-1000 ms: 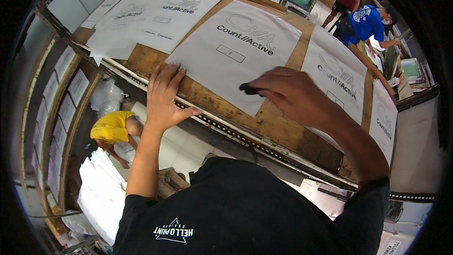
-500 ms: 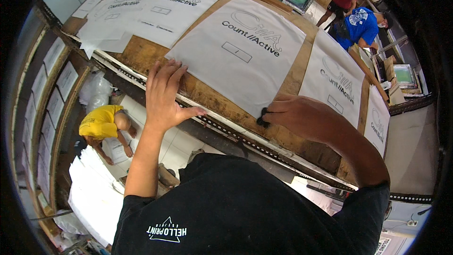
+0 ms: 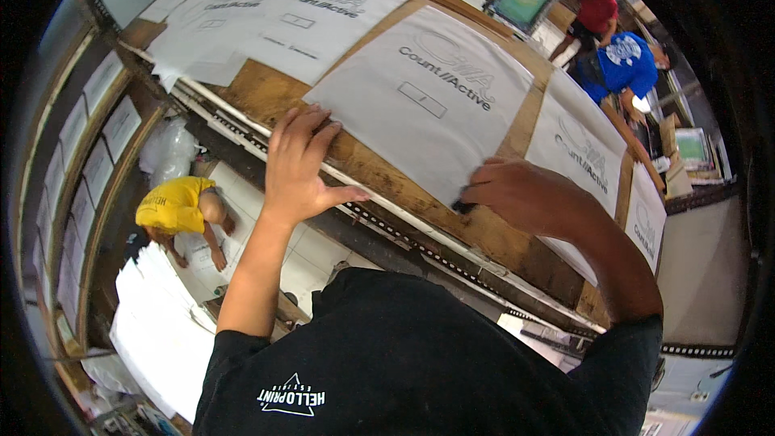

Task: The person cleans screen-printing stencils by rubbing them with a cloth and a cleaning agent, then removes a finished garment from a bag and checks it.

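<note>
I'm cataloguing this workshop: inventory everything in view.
Printed sheets: at least five, white, on table
Table: one, brown, across middle
Small object: one, black, in right hand
Framed screens: at least two, green, beyond table
Co-workers: four; yellow shirt left, green, red, blue beyond table
Shelves: several, brown, left
Paper stack: one, white, lower left
Plastic bundle: one, clear, left
Floor tiles: several, white, around table
Shirt: one, black, lower centre
Left hand: one, bare, at central sheet's left corner
Right hand: one, bare, near centre

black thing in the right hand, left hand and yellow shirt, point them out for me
Black thing [image 3: 462,206], head view, on its exposed end
Left hand [image 3: 301,168], head view, on the middle of its back
Yellow shirt [image 3: 173,204], head view, on its back panel
</note>
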`<state>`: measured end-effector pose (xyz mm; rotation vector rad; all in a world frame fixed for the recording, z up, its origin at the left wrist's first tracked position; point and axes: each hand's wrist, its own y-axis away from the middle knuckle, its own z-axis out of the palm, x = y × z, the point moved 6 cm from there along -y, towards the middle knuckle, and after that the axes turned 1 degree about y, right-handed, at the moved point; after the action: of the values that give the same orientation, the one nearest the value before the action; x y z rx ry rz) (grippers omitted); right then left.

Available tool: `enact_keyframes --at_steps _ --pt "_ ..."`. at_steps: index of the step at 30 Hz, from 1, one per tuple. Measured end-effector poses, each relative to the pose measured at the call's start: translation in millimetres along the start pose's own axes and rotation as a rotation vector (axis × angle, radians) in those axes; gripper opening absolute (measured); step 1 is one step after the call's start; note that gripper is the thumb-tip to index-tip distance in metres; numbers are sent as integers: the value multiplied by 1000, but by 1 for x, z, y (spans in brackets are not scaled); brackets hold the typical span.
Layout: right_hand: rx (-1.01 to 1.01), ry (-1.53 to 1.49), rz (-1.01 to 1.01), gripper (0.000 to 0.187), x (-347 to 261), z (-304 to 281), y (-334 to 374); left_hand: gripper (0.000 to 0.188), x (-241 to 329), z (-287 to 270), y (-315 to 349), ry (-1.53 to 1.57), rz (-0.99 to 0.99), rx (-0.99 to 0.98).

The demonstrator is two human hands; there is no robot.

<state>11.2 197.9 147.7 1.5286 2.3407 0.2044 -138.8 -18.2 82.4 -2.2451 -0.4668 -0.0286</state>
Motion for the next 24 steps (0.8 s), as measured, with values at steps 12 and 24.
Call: enact_keyframes --at_steps 12,24 --pt "588 -31 -242 15 6 -52 -167 96 -8 1 0 53 -4 25" --pt "158 74 -156 24 1 -22 -99 100 -9 -3 -1 71 -41 27"
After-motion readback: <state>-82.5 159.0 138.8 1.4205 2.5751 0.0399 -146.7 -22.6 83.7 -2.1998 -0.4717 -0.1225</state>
